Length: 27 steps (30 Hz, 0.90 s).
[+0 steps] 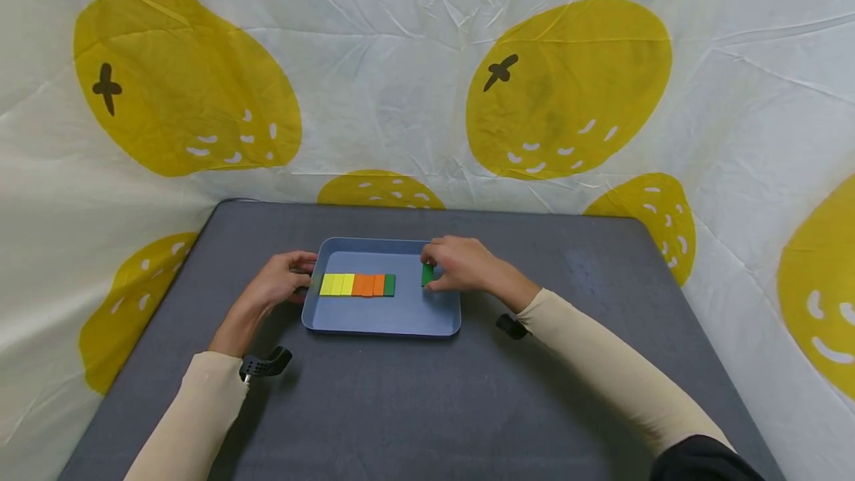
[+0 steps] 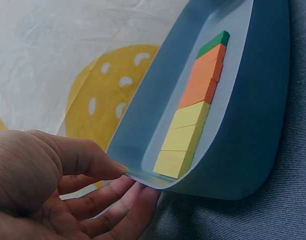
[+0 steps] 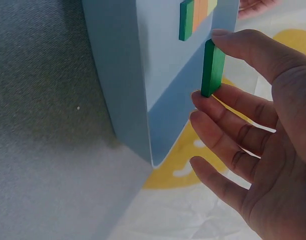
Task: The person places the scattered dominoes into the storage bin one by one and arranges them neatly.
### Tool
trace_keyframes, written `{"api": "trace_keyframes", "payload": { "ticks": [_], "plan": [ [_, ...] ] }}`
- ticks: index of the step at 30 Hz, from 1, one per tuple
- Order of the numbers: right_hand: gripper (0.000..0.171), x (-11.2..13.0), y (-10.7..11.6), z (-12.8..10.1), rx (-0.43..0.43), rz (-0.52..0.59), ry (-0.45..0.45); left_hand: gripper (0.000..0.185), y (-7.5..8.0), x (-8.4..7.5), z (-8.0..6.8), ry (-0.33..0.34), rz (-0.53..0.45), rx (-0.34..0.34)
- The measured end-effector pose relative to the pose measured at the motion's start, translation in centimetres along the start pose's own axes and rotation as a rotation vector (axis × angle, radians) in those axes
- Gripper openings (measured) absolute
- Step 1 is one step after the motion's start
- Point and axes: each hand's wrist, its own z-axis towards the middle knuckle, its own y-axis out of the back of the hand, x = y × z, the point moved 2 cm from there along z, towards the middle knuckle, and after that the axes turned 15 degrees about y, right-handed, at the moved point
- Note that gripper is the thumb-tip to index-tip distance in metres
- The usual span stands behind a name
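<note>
A green block (image 3: 212, 68) stands on edge over the right part of the blue tray (image 1: 401, 318), pinched between the thumb and a fingertip of the right hand (image 1: 464, 264). Well to its left, a row of blocks (image 1: 357, 285) lies flat in the tray, yellow, then orange, then green. The left hand (image 1: 280, 280) grips the tray's left rim between thumb and fingers, on a grey table (image 1: 427, 407).

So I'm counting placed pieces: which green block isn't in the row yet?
The green block pinched by the right hand, apart from the row; the other green one ends it.
</note>
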Motion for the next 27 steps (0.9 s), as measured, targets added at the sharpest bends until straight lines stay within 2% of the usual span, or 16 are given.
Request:
{"api": "trace_keyframes", "payload": {
  "ticks": [9,19,27],
  "plan": [
    [0.039,0.2,-0.7,2.3,0.052,-0.002,0.032,0.053,0.0,-0.1,0.1,0.01,-0.006,-0.001],
    [0.045,0.2,-1.6,4.7,0.154,-0.03,0.012,0.054,0.2,-0.3,-0.2,-0.002,-0.004,0.026],
    [0.045,0.7,-2.2,6.1,0.201,-0.063,-0.006,0.053,0.3,-0.2,0.0,-0.009,-0.012,0.035]
  ]
}}
